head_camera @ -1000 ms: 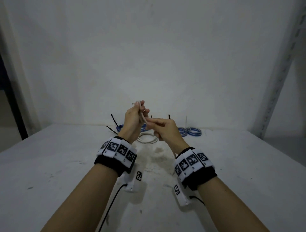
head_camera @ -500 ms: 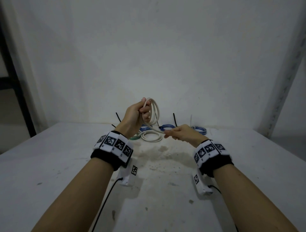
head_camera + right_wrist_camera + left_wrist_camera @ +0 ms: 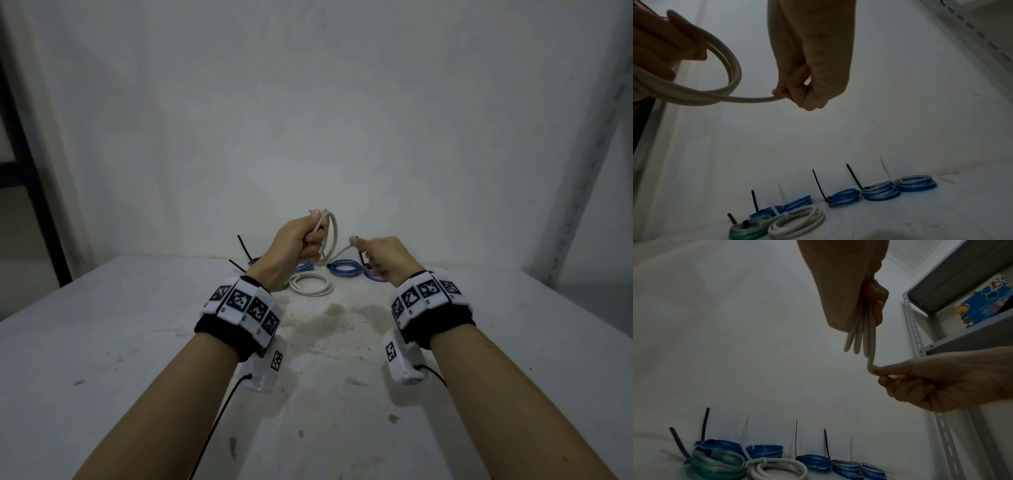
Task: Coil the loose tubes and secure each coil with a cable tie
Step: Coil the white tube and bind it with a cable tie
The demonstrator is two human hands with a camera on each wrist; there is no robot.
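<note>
Gripped the white tube (image 3: 330, 236) loops in the left hand (image 3: 298, 240), mid-frame above the table (image 3: 137, 342). Pinched the free tail between thumb and finger of the right hand (image 3: 383, 257), just right of it. Best kept taut and laid flush onto the held loops. Probably one turn left, tail length hidden. Lined along the back: tied coils (image 3: 844, 197).
</note>
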